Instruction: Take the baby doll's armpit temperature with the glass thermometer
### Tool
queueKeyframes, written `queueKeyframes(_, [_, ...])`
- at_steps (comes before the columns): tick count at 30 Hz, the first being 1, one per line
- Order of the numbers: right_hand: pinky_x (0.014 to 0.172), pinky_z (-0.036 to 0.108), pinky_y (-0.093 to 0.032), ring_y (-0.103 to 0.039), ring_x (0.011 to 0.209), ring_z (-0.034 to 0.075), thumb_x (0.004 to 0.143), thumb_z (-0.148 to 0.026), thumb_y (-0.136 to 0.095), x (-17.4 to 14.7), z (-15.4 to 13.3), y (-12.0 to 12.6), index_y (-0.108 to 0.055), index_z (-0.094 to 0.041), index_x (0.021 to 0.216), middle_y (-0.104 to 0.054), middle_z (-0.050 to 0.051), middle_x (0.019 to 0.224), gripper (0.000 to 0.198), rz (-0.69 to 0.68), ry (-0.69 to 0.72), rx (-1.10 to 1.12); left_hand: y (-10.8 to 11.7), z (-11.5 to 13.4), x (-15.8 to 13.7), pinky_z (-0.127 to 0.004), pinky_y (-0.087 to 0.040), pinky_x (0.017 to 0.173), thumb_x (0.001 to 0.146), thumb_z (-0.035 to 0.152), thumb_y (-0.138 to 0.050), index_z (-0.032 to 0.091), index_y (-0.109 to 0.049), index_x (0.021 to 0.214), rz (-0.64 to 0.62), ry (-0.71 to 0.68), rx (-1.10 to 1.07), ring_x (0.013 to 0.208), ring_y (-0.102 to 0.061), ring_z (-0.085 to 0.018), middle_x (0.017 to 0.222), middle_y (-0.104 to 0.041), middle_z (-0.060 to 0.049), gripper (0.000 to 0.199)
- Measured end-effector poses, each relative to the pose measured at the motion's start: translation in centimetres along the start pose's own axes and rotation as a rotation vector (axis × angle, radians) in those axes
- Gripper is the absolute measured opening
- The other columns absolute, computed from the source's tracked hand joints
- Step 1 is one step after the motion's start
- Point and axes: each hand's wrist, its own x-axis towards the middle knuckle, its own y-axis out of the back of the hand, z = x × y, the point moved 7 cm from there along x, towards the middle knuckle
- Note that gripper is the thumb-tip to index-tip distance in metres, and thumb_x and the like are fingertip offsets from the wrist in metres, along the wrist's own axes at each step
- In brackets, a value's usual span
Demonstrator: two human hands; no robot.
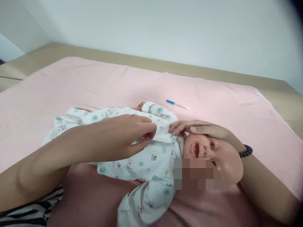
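A baby doll (222, 160) in a white printed romper (151, 160) lies on its back on a pink blanket (94, 85), head to the right. My left hand (127, 135) pinches the romper fabric at the doll's chest. My right hand (201, 127) rests over the doll's head, and its fingertips hold the romper's collar edge near the neck. A black bead bracelet (246, 151) sits on my right wrist.
A thin thermometer with a blue end (177, 104) lies on the blanket just beyond the doll. The blanket covers a light wooden surface (279, 91) against a white wall. Striped fabric (30, 211) shows at the lower left edge.
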Motion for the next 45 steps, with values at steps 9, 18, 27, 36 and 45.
queueKeyframes(9, [0.124, 0.041, -0.028, -0.046, 0.142, 0.025, 0.099, -0.034, -0.053, -0.2, 0.8, 0.3, -0.075, -0.026, 0.118, -0.061, 0.004, 0.143, 0.031, -0.013, -0.019, 0.03, -0.7, -0.2, 0.6, -0.028, -0.035, 0.055, 0.086, 0.018, -0.063, 0.022, -0.056, 0.074, -0.05, 0.045, -0.013, 0.058, -0.05, -0.013, 0.07, -0.059, 0.003, 0.014])
queueKeyframes(18, [0.12, 0.041, -0.032, -0.051, 0.136, 0.024, 0.1, -0.033, -0.053, -0.2, 0.9, 0.3, -0.075, -0.023, 0.119, -0.064, 0.006, 0.135, 0.03, 0.001, -0.002, 0.059, -1.4, 1.5, 0.6, -0.03, -0.039, 0.06, 0.086, 0.007, -0.058, 0.021, -0.058, 0.071, 0.012, -0.1, 0.311, 0.065, -0.053, -0.018, 0.069, -0.059, -0.002, 0.02])
queueKeyframes(27, [0.121, 0.042, -0.031, -0.05, 0.138, 0.025, 0.1, -0.029, -0.053, -0.3, 0.9, 0.1, -0.074, -0.023, 0.119, -0.064, 0.007, 0.138, 0.03, 0.022, -0.033, 0.118, -1.7, 2.3, 0.7, -0.034, -0.042, 0.068, 0.077, 0.0, -0.062, 0.02, -0.059, 0.071, 0.01, -0.101, 0.574, 0.07, -0.055, -0.02, 0.071, -0.06, -0.002, 0.021])
queueKeyframes(36, [0.121, 0.043, -0.032, -0.05, 0.138, 0.025, 0.098, -0.029, -0.051, -0.3, 0.5, 0.1, -0.075, -0.023, 0.118, -0.066, 0.006, 0.136, 0.031, 0.068, -0.04, 0.076, -1.4, 3.7, 0.9, -0.032, -0.039, 0.059, 0.081, -0.001, -0.057, 0.019, -0.054, 0.065, 0.013, -0.15, 0.697, 0.062, -0.052, -0.017, 0.065, -0.056, -0.002, 0.026])
queueKeyframes(45, [0.124, 0.041, -0.029, -0.052, 0.137, 0.025, 0.099, -0.028, -0.049, -0.7, 0.4, -0.1, -0.076, -0.023, 0.113, -0.067, 0.005, 0.134, 0.031, 0.138, -0.031, 0.093, 0.8, -2.2, -2.8, -0.028, -0.045, 0.072, 0.093, 0.038, -0.062, 0.021, -0.065, 0.101, -0.064, 0.07, 0.414, 0.077, -0.062, -0.016, 0.09, -0.067, -0.002, 0.019])
